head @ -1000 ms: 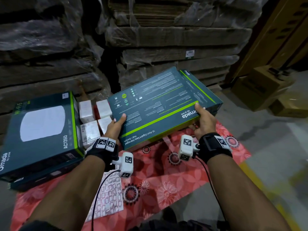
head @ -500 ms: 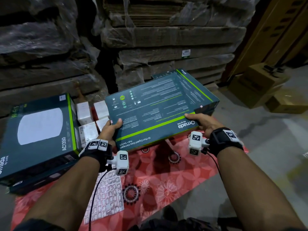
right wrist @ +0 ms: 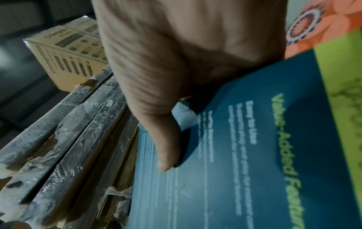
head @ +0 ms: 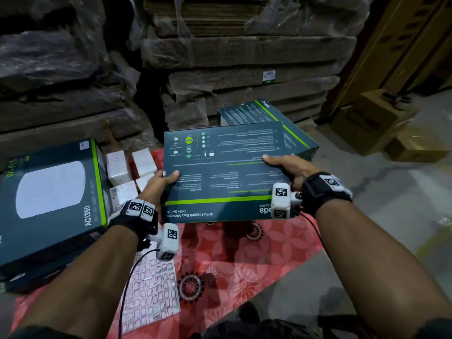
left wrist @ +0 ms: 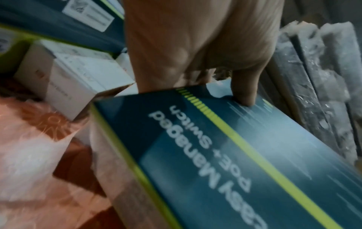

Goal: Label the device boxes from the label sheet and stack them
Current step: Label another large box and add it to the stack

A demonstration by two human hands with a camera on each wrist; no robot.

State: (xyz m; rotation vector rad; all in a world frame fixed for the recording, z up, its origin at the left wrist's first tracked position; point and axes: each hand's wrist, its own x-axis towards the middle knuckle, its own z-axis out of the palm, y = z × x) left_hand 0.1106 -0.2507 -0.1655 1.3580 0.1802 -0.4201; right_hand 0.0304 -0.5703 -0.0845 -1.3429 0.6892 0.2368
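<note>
A dark teal switch box (head: 227,172) with a green stripe is held level above the red floral cloth (head: 234,260). My left hand (head: 161,182) grips its left edge, thumb on top, as the left wrist view shows with the left hand (left wrist: 205,65) on the switch box (left wrist: 225,162). My right hand (head: 286,167) grips the right edge; the right wrist view shows the right hand (right wrist: 168,108) with its thumb pressed on the switch box (right wrist: 245,155). A second like box (head: 288,123) lies behind. The label sheet (head: 151,292) lies on the cloth near me.
A stack of AC1350 access-point boxes (head: 51,196) sits at the left. Several small white boxes (head: 129,172) stand between it and the held box. Wrapped cardboard bundles (head: 244,57) rise behind. Brown cartons (head: 381,118) are on the floor at right.
Both hands have drawn the switch box toward me and turned it from slanted to square-on. A second box behind it has come into view.
</note>
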